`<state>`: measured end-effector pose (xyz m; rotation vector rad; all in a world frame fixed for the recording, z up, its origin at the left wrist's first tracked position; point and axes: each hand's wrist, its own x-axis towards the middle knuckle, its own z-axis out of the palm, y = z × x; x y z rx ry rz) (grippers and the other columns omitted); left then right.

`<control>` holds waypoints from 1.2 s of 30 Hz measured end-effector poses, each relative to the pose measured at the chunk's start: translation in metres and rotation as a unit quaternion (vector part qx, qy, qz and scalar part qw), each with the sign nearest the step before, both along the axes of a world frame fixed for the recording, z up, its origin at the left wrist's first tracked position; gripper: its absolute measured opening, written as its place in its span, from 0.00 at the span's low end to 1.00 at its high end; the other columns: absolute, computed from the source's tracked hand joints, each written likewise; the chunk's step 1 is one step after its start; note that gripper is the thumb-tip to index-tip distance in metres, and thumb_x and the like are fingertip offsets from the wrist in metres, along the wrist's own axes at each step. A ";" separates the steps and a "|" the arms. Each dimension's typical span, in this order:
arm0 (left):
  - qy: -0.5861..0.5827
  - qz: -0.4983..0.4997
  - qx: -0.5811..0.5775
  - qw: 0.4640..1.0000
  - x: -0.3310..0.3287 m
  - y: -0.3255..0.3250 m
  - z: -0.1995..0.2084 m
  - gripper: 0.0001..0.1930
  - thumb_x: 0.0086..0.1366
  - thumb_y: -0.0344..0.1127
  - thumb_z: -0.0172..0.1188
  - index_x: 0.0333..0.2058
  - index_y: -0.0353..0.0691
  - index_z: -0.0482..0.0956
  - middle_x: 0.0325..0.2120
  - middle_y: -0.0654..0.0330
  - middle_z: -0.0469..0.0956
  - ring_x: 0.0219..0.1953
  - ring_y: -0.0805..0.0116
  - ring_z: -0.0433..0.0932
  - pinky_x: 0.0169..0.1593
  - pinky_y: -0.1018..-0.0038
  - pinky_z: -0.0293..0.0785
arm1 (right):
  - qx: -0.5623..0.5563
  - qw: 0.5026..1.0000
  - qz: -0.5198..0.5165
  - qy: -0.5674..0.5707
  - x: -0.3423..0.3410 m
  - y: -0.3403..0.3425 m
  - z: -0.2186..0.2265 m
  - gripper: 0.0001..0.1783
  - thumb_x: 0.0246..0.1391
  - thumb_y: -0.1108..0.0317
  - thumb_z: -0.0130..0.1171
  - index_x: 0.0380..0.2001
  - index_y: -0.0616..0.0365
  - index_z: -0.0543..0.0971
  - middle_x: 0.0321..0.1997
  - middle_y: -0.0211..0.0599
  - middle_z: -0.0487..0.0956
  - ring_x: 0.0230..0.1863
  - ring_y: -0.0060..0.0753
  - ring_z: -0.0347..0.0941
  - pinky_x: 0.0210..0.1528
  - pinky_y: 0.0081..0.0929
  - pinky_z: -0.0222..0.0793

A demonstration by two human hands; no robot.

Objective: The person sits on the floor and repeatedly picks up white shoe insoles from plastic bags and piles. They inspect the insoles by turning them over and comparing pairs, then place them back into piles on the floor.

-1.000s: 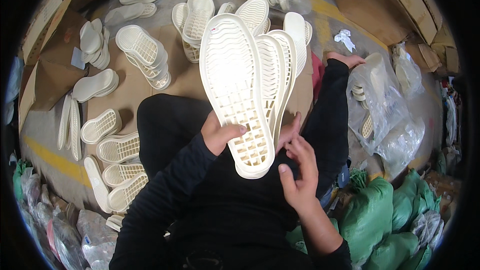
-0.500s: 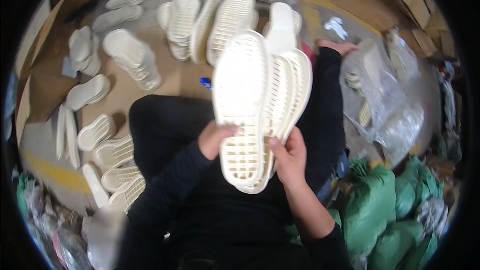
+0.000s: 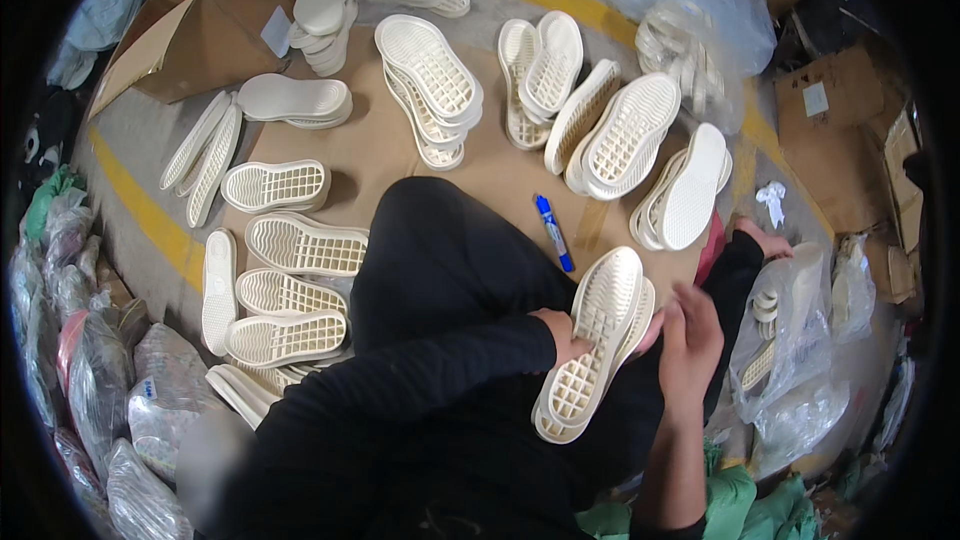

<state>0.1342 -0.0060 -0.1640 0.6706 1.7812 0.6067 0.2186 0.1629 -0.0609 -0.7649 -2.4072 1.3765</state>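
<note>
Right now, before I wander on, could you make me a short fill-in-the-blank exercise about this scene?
1. Unlike the right hand, the ____ hand grips shoe soles.
2. The marker lying on the cardboard is coloured ____.
3. The painted floor line is ____.

Missing words: left; blue; yellow.

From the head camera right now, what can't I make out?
In the head view:
- Left hand: most fingers hidden by the held soles.
- Underside of the held soles: turned away from the camera.
- Right hand: fingertips blurred.
- Clear bag at right: contents partly obscured by crumpled, shiny plastic.
- Green sacks: cut off by the lower rim.
</note>
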 end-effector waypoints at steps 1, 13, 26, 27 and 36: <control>0.070 -0.025 0.014 0.997 -0.002 -0.002 0.006 0.30 0.66 0.58 0.54 0.40 0.30 0.85 0.28 0.43 0.84 0.35 0.44 0.85 0.45 0.57 0.81 | 0.001 0.998 0.051 0.044 -0.033 -0.006 0.002 0.17 0.58 0.75 0.60 0.51 0.67 0.77 0.45 0.42 0.80 0.44 0.37 0.79 0.50 0.30 0.75; -0.171 0.516 0.237 0.805 0.001 -0.181 0.059 0.22 0.63 0.26 0.55 0.57 0.31 0.71 0.49 0.53 0.80 0.51 0.64 0.80 0.57 0.68 0.73 | 0.076 0.953 0.223 -0.188 -0.370 -0.144 -0.059 0.23 0.60 0.54 0.61 0.46 0.63 0.82 0.51 0.56 0.81 0.53 0.54 0.78 0.56 0.44 0.73; -0.184 0.556 0.386 0.712 -0.066 -0.174 0.048 0.30 0.66 0.30 0.50 0.67 0.30 0.58 0.57 0.45 0.73 0.54 0.54 0.78 0.60 0.62 0.74 | -0.281 0.950 0.125 0.056 -0.147 -0.017 -0.032 0.35 0.56 0.68 0.69 0.62 0.66 0.64 0.56 0.42 0.77 0.55 0.31 0.76 0.58 0.31 0.72; -0.185 0.525 0.397 0.730 -0.073 -0.161 0.047 0.30 0.67 0.33 0.50 0.66 0.30 0.58 0.55 0.42 0.74 0.52 0.47 0.80 0.58 0.57 0.77 | -0.318 0.944 0.059 0.066 -0.128 -0.011 -0.025 0.32 0.57 0.71 0.66 0.61 0.65 0.64 0.55 0.42 0.78 0.54 0.31 0.77 0.57 0.31 0.73; -0.291 0.406 0.463 0.732 -0.064 -0.039 0.080 0.28 0.68 0.25 0.49 0.67 0.32 0.58 0.57 0.51 0.74 0.57 0.63 0.76 0.61 0.68 0.72 | -0.356 0.906 -0.064 0.221 -0.020 0.004 0.017 0.27 0.60 0.73 0.54 0.63 0.67 0.67 0.58 0.44 0.78 0.55 0.32 0.77 0.59 0.32 0.71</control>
